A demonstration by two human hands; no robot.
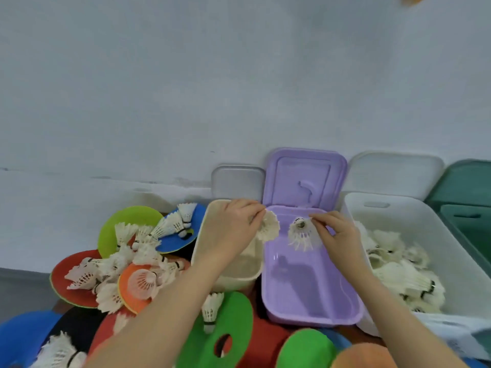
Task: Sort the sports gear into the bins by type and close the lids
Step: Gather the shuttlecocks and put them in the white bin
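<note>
My left hand (pixel 233 227) pinches a white shuttlecock (pixel 269 227) over the left rim of the open purple bin (pixel 305 293). My right hand (pixel 336 235) pinches a second white shuttlecock (pixel 303 233) above the same bin's far end. The purple bin's floor is bare and its lid (pixel 305 176) stands up against the wall. The white bin (pixel 398 208) on the right holds several shuttlecocks (pixel 398 272). Left of the purple bin is a cream bin (pixel 225 280).
A pile of coloured flat discs (pixel 127 221) and loose shuttlecocks (pixel 143 251) lies at the left and front. A green disc (pixel 228 322) carries one shuttlecock (pixel 211 309). A green bin (pixel 467 197) stands at the far right. White lids (pixel 396 173) lean on the wall.
</note>
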